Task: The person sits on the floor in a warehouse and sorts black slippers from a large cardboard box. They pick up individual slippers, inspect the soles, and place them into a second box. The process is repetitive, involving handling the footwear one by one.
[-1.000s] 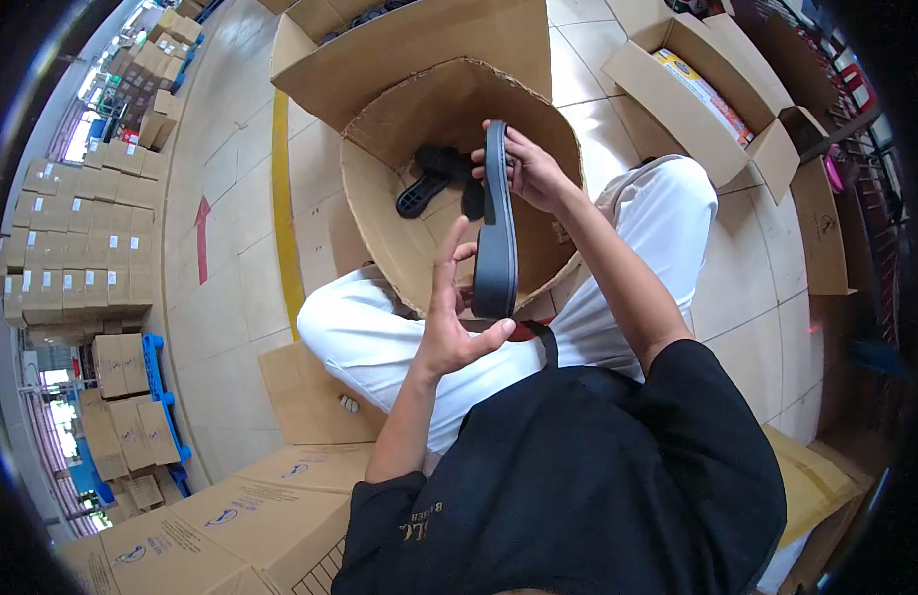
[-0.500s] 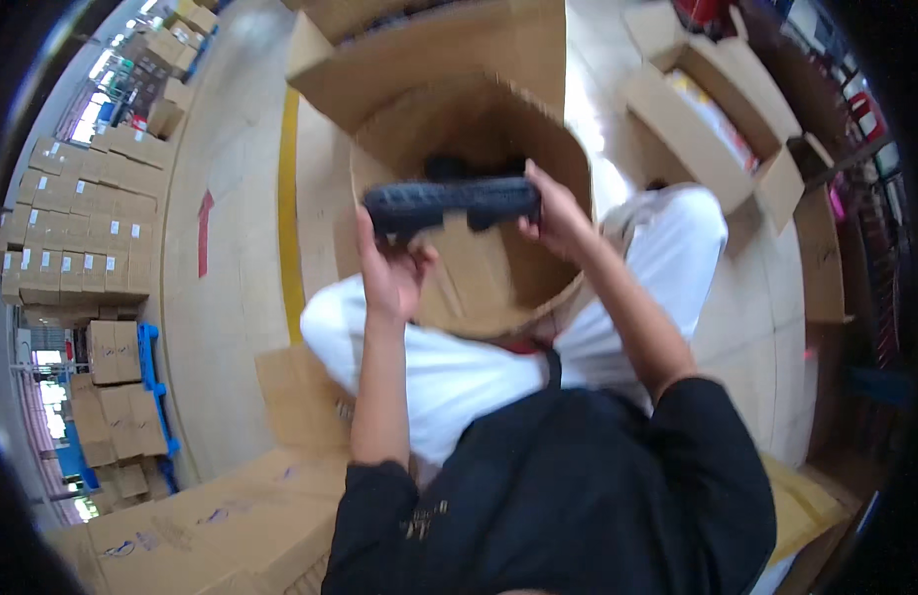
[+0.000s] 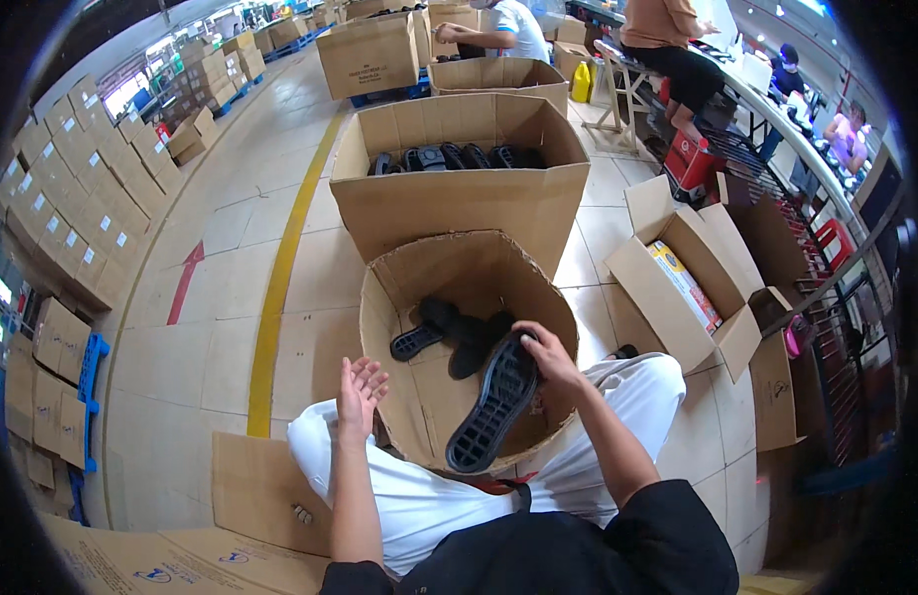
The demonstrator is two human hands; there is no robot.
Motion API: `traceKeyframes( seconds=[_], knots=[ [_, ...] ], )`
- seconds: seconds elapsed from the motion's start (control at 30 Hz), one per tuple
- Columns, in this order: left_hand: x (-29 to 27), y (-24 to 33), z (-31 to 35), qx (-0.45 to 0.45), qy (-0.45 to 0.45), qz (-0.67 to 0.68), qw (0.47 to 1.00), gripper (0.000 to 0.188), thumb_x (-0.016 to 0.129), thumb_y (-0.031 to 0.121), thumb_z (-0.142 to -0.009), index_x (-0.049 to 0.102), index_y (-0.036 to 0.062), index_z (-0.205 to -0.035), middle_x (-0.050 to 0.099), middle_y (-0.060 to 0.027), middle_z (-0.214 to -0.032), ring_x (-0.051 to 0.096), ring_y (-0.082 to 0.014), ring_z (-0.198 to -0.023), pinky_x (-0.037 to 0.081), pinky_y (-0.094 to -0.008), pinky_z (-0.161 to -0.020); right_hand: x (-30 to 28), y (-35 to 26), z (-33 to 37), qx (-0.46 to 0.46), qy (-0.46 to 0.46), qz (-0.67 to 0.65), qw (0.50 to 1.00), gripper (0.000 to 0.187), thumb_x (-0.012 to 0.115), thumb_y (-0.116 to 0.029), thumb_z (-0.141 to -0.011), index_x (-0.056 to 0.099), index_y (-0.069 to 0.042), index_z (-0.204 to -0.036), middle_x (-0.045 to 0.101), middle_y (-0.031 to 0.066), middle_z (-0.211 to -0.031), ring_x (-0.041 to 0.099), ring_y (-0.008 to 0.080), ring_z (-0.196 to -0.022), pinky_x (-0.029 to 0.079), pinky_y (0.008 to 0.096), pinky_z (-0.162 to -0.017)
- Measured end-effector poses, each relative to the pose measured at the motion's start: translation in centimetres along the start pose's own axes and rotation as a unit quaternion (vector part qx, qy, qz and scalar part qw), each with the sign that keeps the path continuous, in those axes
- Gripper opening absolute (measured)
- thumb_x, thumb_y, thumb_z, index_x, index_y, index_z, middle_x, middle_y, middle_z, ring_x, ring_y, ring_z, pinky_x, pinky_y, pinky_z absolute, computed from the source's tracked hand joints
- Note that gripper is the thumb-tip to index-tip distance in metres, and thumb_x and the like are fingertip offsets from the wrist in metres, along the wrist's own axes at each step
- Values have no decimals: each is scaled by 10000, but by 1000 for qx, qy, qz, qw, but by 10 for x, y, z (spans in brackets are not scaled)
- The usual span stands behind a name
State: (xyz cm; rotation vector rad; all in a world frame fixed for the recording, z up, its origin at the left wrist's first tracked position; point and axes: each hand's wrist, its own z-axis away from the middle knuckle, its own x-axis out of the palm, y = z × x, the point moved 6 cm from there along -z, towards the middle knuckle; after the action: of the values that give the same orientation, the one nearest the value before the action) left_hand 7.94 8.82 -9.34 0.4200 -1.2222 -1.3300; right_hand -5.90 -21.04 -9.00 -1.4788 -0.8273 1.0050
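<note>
My right hand (image 3: 548, 355) grips a black shoe sole (image 3: 492, 405) by its far end, fingers closed round it. The sole hangs at a slant over the near rim of an open cardboard box (image 3: 387, 288), its gridded, hollowed face showing. To the left, my left hand (image 3: 361, 397) is open and empty, palm up with the fingers spread, beside the box's left wall. Inside the box lie several more black soles (image 3: 441, 319), partly overlapping; one (image 3: 416, 342) shows its gridded face.
A larger carton (image 3: 459, 198) with rows of black soles stands just beyond. On the right, an open carton (image 3: 677, 288) holds a colourful package. Flattened cardboard (image 3: 265, 486) lies at my left. A yellow floor line (image 3: 285, 278) runs alongside. Other people work farther off.
The view has tipped up toward the room. My left hand has let go of the sole and moved away to the left. The right hand has swung the sole down to a slant.
</note>
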Motion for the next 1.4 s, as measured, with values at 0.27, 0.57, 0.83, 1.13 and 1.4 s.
traceKeyframes(
  seconds=[0.27, 0.57, 0.83, 1.13, 1.4],
  knots=[
    [8, -3, -5, -7, -7, -63, 998, 476, 397, 511, -844, 479, 94, -1057, 545, -62, -954, 548, -168, -831, 429, -292, -724, 15, -22, -17, 28, 2, -165, 986, 241, 457, -141, -882, 481, -47, -1103, 532, 12, -869, 484, 72, -783, 419, 219, -726],
    [9, -8, -8, -10, -26, -66, 997, 462, 392, 488, -854, 476, 81, -1057, 556, -67, -945, 557, -165, -807, 440, -284, -701, 21, 5, 5, 37, 1, -198, 980, 252, 454, -148, -888, 462, -71, -1127, 544, 5, -858, 514, 59, -760, 452, 204, -682],
    [11, -9, -9, -15, -21, -72, 997, 471, 394, 480, -857, 471, 60, -1055, 559, -87, -936, 564, -175, -782, 449, -286, -674, 21, 6, 23, 94, 0, -228, 969, 252, 459, -169, -886, 467, -87, -1125, 531, -5, -828, 492, 49, -698, 440, 193, -600],
    [9, -11, -9, -11, -24, -68, 997, 466, 399, 480, -855, 473, 65, -1053, 559, -88, -939, 562, -174, -782, 453, -289, -671, 0, 25, 9, 9, 46, -185, 982, 270, 478, -189, -873, 489, -51, -1105, 520, 13, -928, 474, 80, -843, 398, 240, -789],
    [5, -17, -14, -18, -16, -82, 996, 485, 405, 509, -841, 481, 78, -1049, 560, -66, -934, 559, -164, -777, 444, -290, -678, -134, -294, -176, -129, 179, -226, 949, 836, 474, -678, -696, 198, -130, -1264, 564, 181, -896, 599, 207, -615, 503, 313, -479]
  ],
)
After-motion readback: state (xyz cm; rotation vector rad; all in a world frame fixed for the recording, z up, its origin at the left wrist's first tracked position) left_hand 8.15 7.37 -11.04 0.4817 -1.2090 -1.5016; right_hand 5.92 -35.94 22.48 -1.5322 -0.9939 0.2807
